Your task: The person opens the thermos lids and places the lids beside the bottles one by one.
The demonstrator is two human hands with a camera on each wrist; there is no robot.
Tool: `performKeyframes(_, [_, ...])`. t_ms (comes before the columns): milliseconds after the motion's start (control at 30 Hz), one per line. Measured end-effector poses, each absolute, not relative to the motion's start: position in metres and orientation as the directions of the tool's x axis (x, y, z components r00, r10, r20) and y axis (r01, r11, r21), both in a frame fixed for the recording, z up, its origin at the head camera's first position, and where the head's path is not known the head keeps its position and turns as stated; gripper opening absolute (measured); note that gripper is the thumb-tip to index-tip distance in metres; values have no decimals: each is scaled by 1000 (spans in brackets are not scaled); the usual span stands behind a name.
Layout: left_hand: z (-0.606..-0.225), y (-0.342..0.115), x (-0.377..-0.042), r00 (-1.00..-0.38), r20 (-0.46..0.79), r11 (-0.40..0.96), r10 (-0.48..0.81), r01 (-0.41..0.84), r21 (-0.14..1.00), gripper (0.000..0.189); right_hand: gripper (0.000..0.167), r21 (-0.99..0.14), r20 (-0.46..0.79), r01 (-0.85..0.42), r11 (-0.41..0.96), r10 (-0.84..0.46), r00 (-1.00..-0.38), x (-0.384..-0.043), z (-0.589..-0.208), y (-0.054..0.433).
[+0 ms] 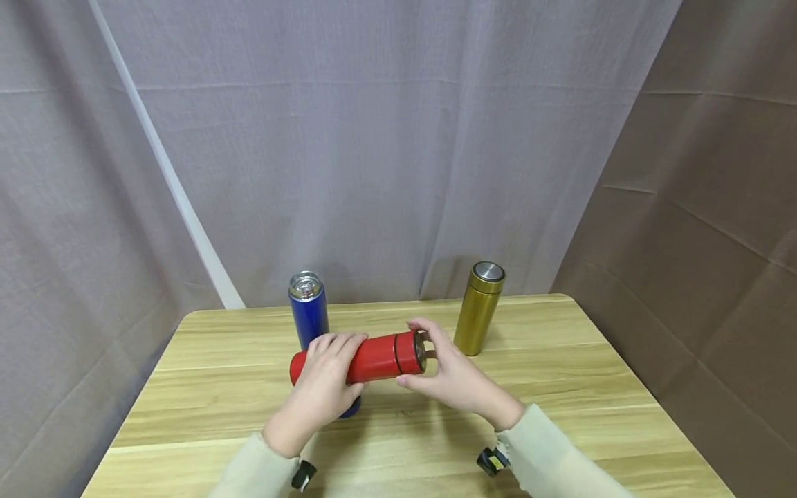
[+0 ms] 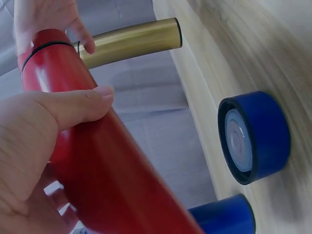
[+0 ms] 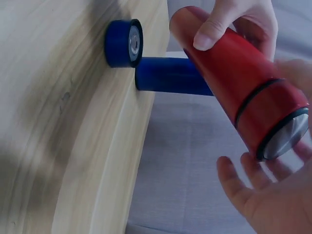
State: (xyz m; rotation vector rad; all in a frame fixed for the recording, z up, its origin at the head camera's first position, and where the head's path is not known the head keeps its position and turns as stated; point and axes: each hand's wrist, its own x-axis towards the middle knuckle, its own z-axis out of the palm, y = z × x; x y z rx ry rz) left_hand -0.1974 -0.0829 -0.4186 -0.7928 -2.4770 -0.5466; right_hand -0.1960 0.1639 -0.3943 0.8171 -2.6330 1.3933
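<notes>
A red thermos bottle (image 1: 376, 358) is held up over the table, tilted nearly level, its lid end towards the right. My left hand (image 1: 326, 373) grips its body, the thumb laid along the near side in the left wrist view. Around the lid (image 3: 276, 119), which is on the bottle and has a silver top, my right hand (image 1: 457, 377) spreads its thumb and fingers loosely, with gaps showing between fingers and lid. Below the bottle a blue lid (image 2: 258, 136) lies on the table with its inside facing up, mostly hidden in the head view.
Behind my left hand stands a blue thermos bottle (image 1: 309, 315) with its mouth uncovered. A gold thermos bottle (image 1: 478, 311) with its lid on stands at the back right. The wooden table (image 1: 560, 387) ends at a grey curtain (image 1: 373, 173).
</notes>
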Motion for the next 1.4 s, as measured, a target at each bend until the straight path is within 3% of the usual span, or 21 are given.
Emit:
performKeyframes(100, [-420, -82, -198, -705, 571, 755, 422, 621, 209, 69, 82, -806, 232, -382, 452, -353, -906, -196, -394, 162])
performKeyframes(300, [-420, -83, -199, -656, 627, 764, 420, 628, 146, 71, 60, -799, 140, -259, 542, -252, -958, -197, -395, 162])
performKeyframes(400, [-420, -83, -198, -650, 635, 771, 417, 623, 131, 72, 57, -786, 135, -250, 566, -238, -962, -198, -397, 163])
performKeyframes(833, [-420, -82, -197, -677, 599, 764, 428, 625, 161, 72, 59, -854, 184, -301, 425, -294, -938, -197, -395, 163])
performKeyframes(1167, [-420, -83, -195, -788, 473, 751, 394, 573, 329, 75, 70, -701, 415, -569, 430, -403, -816, -197, -396, 164])
performKeyframes(1400, [-421, -84, -195, -754, 524, 744, 396, 598, 298, 73, 67, -738, 364, -473, 482, -306, -880, -196, -397, 162])
